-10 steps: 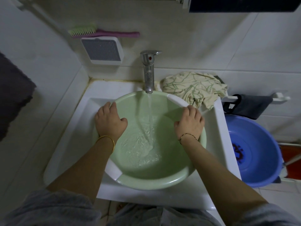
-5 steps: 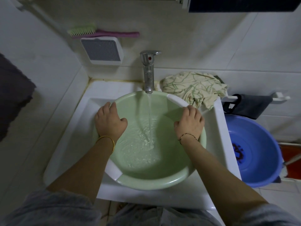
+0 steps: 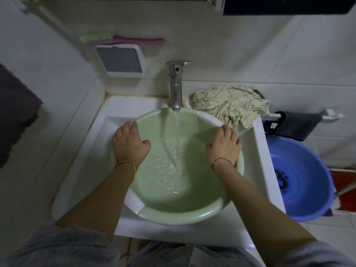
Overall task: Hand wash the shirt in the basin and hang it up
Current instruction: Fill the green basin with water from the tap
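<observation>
Green plastic, the basin (image 3: 185, 217) sits in the sink (image 3: 81, 170) under the tap (image 3: 176, 87), which runs a thin stream into shallow, rippling water (image 3: 169, 170). The left hand (image 3: 130, 143) grips the basin's left rim, fingers curled over the outside and thumb lying inside; the right hand (image 3: 224, 146) grips the right rim the same way, just below a white rim patch. The shirt (image 3: 229, 105), cream with green lines, lies crumpled and seemingly dry on the sink's back right corner, just beside the tap and touching the basin's far rim; it is not yet in the water. The main risk, as I judge it, is weight: the basin's near rim seems to reach past the sink's front edge, so as it fills it may tip toward the person if either hand lets go. Wet plastic could also slip under the fingers. With the tap left running while a hand reaches for the shirt, water may spill over the sink's front edge. The shirt hangs partly over the sink's right edge, so a careless tug might drop it toward the blue tub (image 3: 308, 189) below.
</observation>
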